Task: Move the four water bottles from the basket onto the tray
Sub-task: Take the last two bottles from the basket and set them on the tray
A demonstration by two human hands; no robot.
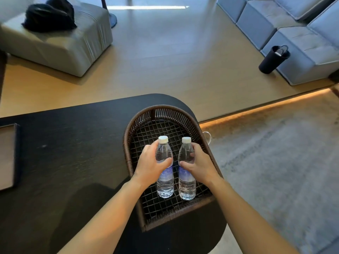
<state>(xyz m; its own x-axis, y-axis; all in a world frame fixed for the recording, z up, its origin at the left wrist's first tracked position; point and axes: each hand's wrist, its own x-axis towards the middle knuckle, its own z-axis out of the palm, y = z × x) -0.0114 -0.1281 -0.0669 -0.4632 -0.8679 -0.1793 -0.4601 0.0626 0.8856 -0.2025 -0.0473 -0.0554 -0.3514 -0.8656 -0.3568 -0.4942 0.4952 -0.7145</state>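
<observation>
Two clear water bottles with white caps stand upright side by side inside the basket [132, 136], just apart from one another: the left bottle [165, 182] and the right bottle [187, 186]. Each carries a blue label band at mid-height. The left hand [150, 164] is wrapped around the upper body of the left bottle, thumb across the front and fingers behind; the right hand [200, 164] is closed in the same manner on the right bottle. Whether the bottle bases rest on the mesh floor or are raised from it cannot be told. The basket is dark brown woven wicker with an open lattice floor, a curved far wall and a straight near wall; the floor around the two bottles is otherwise bare. It sits at the rounded right end of a dark table [73, 153], its right wall close to the table edge. The tabletop to the left of the basket is open and unobstructed as far as the tray [9, 156], a dark-rimmed flat tray cut off by the left frame edge and well apart from the basket. Beyond the table lie a pale wooden floor [174, 61], a grey armchair [64, 43] at far left, a blue-grey sofa [297, 33] at far right with a dark cylindrical bin [271, 59] against it, and grey carpet [275, 153] to the right.
</observation>
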